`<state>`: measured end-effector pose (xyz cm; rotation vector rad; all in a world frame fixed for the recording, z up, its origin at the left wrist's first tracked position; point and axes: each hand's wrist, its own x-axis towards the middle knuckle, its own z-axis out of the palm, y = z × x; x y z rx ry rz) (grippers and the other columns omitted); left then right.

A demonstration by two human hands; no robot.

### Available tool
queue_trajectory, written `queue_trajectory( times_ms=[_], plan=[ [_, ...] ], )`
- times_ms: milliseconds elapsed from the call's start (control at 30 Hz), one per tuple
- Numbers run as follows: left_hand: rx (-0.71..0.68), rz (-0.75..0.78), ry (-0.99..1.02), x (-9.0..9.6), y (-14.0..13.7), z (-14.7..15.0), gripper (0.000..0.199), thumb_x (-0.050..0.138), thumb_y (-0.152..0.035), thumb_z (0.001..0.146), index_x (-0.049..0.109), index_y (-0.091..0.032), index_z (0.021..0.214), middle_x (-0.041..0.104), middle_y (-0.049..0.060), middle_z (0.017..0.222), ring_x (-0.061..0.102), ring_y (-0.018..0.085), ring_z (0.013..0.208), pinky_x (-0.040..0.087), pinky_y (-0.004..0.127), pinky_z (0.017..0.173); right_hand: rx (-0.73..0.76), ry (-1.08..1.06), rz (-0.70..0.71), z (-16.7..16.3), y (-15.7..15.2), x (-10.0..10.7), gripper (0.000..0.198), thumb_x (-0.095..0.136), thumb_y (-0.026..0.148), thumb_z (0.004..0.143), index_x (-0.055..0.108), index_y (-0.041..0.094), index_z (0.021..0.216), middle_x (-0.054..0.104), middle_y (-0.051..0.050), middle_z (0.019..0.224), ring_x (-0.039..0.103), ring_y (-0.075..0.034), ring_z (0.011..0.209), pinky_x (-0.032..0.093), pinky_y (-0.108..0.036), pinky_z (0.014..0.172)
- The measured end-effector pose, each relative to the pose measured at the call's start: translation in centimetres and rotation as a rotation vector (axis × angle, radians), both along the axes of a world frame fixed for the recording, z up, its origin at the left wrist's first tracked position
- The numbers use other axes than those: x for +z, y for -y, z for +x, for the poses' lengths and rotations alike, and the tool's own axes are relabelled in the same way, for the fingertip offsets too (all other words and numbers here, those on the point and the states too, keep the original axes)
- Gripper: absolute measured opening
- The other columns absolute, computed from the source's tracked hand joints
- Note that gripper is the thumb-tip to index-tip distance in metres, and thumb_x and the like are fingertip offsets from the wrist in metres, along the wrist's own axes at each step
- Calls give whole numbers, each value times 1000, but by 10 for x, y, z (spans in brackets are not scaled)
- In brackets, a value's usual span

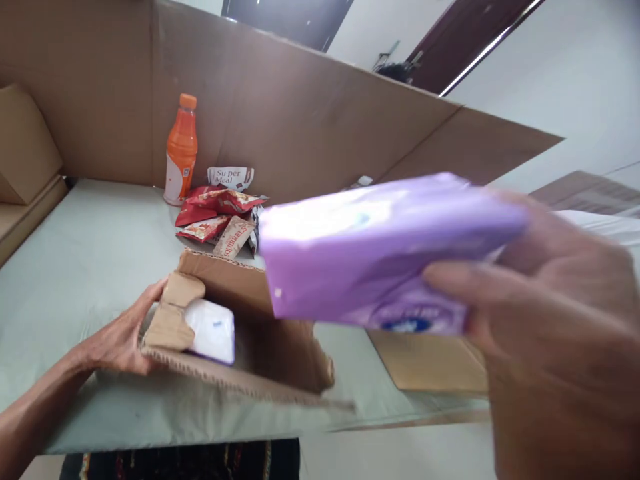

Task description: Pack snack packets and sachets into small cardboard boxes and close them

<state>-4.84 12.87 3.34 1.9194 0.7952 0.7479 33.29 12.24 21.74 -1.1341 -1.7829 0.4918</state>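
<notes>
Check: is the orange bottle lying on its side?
No, the orange bottle stands upright on the table, cap up, just behind the snack packets.

The right hand is gripping a purple pack above the open cardboard box; the left hand is holding its flap.

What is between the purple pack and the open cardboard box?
Nothing visible. The right hand holds the purple pack in the air above and right of the cardboard box, whose opening is uncovered. A white pack already lies inside, near the left hand.
</notes>
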Motion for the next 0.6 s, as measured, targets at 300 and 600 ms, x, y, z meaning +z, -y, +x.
queue_trajectory(
  times_ms=[300, 600],
  plan=[
    [-93, 4, 0, -6, 3, 3, 121, 80, -61, 75, 7, -38, 168, 35, 14, 169, 42, 47, 150, 39, 67, 120, 20, 92, -83, -74, -118, -41, 62, 83, 43, 66, 68, 18, 121, 75, -10, 112, 71, -30, 99, 60, -53, 89],
    [174, -39, 37, 11, -8, -38, 122, 70, -76, 75, 7, -32, 170, 42, 15, 165, 49, 47, 144, 40, 66, 120, 104, 636, -111, -219, -239, -74, 58, 72, 48, 81, 61, 17, 129, 73, -14, 124, 67, -36, 117, 54, -53, 101]
  ],
)
